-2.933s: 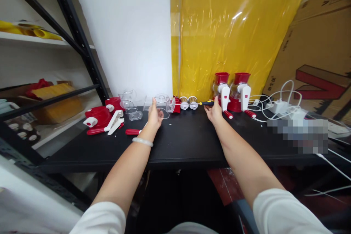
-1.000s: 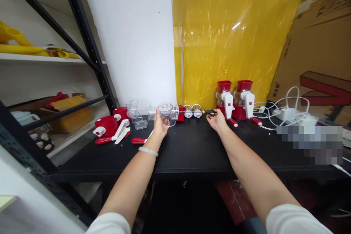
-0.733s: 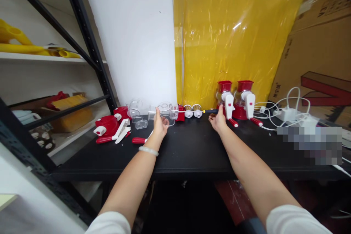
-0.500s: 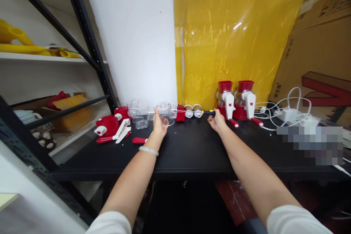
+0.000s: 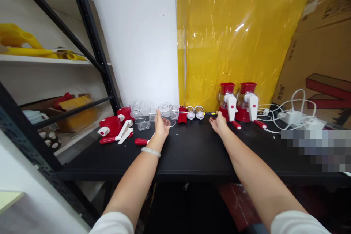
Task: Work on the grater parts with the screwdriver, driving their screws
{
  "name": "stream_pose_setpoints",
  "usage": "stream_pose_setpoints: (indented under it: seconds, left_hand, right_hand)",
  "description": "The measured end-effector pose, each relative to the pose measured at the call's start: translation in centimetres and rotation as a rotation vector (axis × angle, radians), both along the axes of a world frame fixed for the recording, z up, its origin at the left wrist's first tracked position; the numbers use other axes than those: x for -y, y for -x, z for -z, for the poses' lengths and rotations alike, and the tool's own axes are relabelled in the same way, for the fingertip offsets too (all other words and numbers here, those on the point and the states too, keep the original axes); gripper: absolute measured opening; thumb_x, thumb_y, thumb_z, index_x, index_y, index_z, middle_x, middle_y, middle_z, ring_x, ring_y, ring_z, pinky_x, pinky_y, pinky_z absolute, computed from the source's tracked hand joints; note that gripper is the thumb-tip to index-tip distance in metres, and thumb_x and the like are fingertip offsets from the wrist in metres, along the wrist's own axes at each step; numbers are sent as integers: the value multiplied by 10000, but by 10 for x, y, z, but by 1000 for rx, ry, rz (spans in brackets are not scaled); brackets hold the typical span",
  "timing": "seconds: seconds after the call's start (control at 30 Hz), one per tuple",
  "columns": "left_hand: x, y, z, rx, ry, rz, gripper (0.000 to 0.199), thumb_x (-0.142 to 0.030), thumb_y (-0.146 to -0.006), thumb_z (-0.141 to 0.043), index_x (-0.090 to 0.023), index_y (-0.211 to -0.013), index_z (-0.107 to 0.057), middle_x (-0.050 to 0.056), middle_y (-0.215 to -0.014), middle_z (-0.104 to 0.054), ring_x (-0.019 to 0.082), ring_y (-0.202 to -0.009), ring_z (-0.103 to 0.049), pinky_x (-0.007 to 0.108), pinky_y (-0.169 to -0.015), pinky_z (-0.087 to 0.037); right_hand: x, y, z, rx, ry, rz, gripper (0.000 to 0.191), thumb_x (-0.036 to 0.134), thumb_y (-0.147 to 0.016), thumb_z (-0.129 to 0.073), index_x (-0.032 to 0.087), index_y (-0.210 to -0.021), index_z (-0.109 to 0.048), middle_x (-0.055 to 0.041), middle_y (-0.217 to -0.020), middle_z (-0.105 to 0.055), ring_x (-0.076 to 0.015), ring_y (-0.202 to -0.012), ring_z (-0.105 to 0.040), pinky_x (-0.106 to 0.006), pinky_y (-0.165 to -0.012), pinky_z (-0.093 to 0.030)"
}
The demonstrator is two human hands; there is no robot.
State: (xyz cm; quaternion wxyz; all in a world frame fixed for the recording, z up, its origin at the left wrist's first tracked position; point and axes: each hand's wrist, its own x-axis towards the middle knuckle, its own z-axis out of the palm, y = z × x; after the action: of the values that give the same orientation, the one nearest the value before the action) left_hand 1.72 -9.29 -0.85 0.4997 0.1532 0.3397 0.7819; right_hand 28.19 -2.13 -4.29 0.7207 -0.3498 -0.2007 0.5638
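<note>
My right hand (image 5: pixel 219 123) is closed around the black and yellow handle of a screwdriver (image 5: pixel 210 114), held level and pointing left. My left hand (image 5: pixel 161 126) is raised at the middle of the table, thumb up and fingers loosely apart, with nothing plainly in it. Just behind it are clear plastic housings (image 5: pixel 165 108), partly hidden by the fingers. Between my hands stand two grater drums (image 5: pixel 199 112) with white ends and a red plastic part (image 5: pixel 182 114). A red-handled crank (image 5: pixel 142 141) lies left of my left wrist.
Two assembled red and white rotary graters (image 5: pixel 227 102) stand right of my right hand. Red bases (image 5: pixel 110 127) and a white crank arm (image 5: pixel 125 131) lie at the left. White cables and adapters (image 5: pixel 294 117) crowd the right side. A black shelf frame (image 5: pixel 93 33) rises at left.
The view has shifted slightly, so everything sits a little lower and to the right. The screwdriver's thin shaft no longer shows clearly. Both hands keep nearly the same pose.
</note>
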Motion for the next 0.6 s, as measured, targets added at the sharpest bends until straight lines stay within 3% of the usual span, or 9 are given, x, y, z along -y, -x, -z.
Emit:
stream_pose_setpoints:
  seconds: [0.2, 0.4, 0.5, 0.6]
  left_hand:
    - [2, 2, -3, 64, 25, 12, 569, -731, -695, -677, -246, -974, -573, -49, -664, -468, 53, -490, -484, 156, -479, -419]
    - [-1, 3, -1, 27, 13, -15, 569, -728, -695, -682, -246, -977, -574, -46, -681, -468, 57, -503, -493, 163, -494, -439]
    - [-2, 2, 1, -7, 2, -33, 556, -718, -706, -682, -257, -997, -572, -46, -690, -467, 57, -511, -492, 164, -503, -436]
    - [-1, 1, 0, -23, 6, -43, 549, -707, -707, -691, -259, -1002, -572, -46, -691, -463, 59, -515, -487, 172, -519, -442]
  right_hand:
    - [6, 2, -7, 7, -121, 23, 103, 223, -900, -570, 204, -801, -591, 43, -653, -599, -105, -567, -588, -230, -573, -508]
    - [16, 0, -13, 10, -194, 24, 93, 200, -767, -576, 223, -833, -637, 43, -695, -643, -106, -600, -625, -245, -623, -521]
    - [16, 0, -14, 19, -199, 22, 66, 254, -803, -566, 228, -830, -620, 39, -695, -643, -113, -614, -638, -260, -636, -542]
    - [15, 1, -12, 51, -197, 47, 164, 383, -873, -564, 230, -819, -580, 33, -684, -642, -122, -621, -652, -249, -599, -547]
